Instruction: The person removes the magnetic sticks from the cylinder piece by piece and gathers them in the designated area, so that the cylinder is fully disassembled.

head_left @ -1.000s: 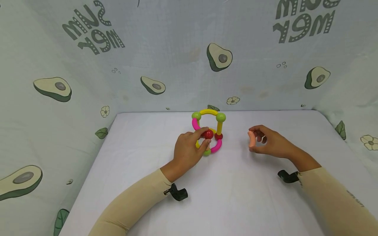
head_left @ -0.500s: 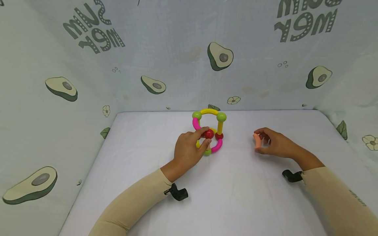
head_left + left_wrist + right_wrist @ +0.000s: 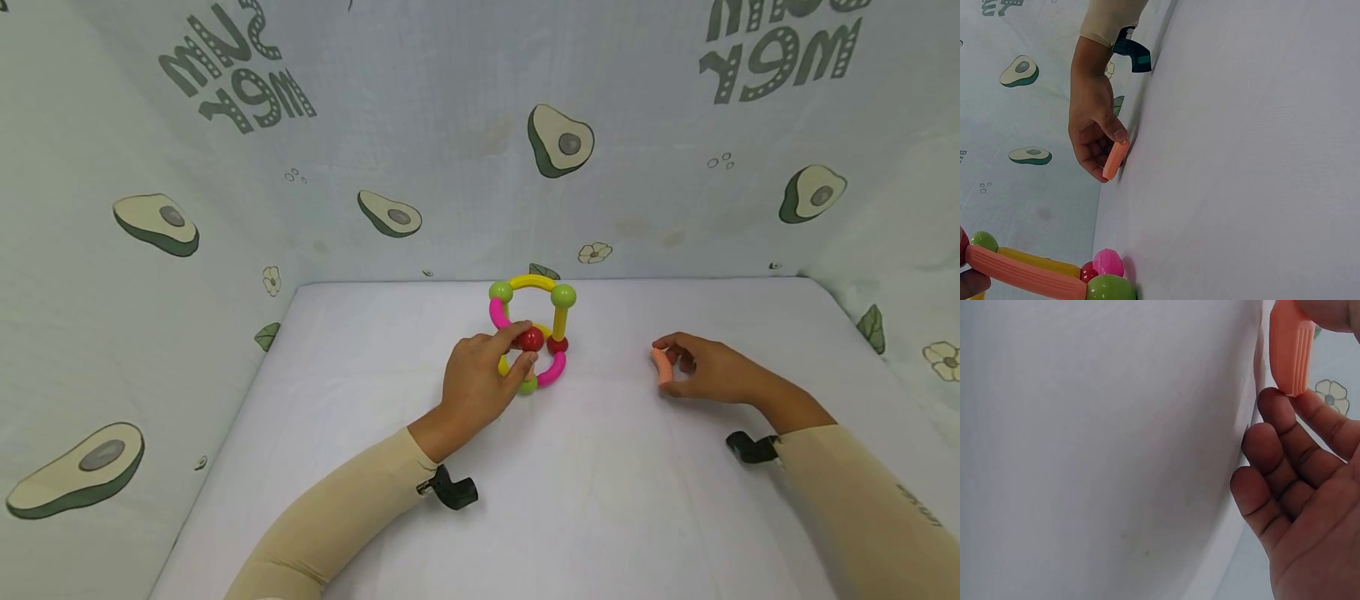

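A frame of magnetic balls and sticks [image 3: 552, 369] stands on the table, with green and red balls joined by yellow and pink sticks. My left hand [image 3: 478, 379] grips its near left side, index finger and thumb at a red ball [image 3: 532, 339]. An orange stick [image 3: 1029, 273] of the frame shows low in the left wrist view. Off to the right, my right hand [image 3: 711, 371] pinches a short curved orange stick [image 3: 662, 366] between thumb and fingers. Close up in the right wrist view, that loose stick has ridges along one side; its upper end is hidden by the thumb.
A white cloth covers the table [image 3: 600, 483]. Behind and at both sides hangs a pale curtain [image 3: 465, 150] printed with avocados, its folds close to the table's far edge. A black camera mount [image 3: 453, 490] sits on each sleeve.
My right hand has shifted to the right and slightly nearer, carrying the orange stick, which now leans more. The left hand stays at the frame.
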Available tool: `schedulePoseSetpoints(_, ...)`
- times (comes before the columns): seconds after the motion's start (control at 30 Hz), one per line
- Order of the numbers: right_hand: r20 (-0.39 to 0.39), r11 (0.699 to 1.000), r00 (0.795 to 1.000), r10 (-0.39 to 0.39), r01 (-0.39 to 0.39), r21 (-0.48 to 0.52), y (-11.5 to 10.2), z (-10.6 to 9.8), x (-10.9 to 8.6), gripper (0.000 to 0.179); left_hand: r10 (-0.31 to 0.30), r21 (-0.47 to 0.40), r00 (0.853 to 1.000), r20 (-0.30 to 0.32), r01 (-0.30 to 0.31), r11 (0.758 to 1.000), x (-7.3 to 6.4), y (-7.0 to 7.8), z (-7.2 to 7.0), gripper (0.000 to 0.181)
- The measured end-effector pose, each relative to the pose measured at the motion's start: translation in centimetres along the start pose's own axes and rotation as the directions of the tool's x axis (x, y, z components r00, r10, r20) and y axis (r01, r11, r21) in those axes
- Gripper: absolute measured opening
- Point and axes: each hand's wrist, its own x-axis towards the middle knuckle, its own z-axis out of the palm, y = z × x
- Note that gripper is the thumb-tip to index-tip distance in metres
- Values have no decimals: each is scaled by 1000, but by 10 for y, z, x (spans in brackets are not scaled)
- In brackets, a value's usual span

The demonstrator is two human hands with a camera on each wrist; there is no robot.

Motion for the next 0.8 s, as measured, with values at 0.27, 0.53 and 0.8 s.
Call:
schedulePoseSetpoints(0.27,-5,998,999,-34,34,-56,6,1,2,70,-1,-11,1000,6,1,1000,0,0,-1,45)
schedulePoseSetpoints(0.53,-34,996,999,-32,29,-80,2,1,1,80,7,-61,1000,17,-6,998,0,-3,1,47)
schedulePoseSetpoints(0.8,-210,997,975,-77,77,-5,-38,5,3,72,-13,-123,999,42,18,992,-3,-6,1,50)
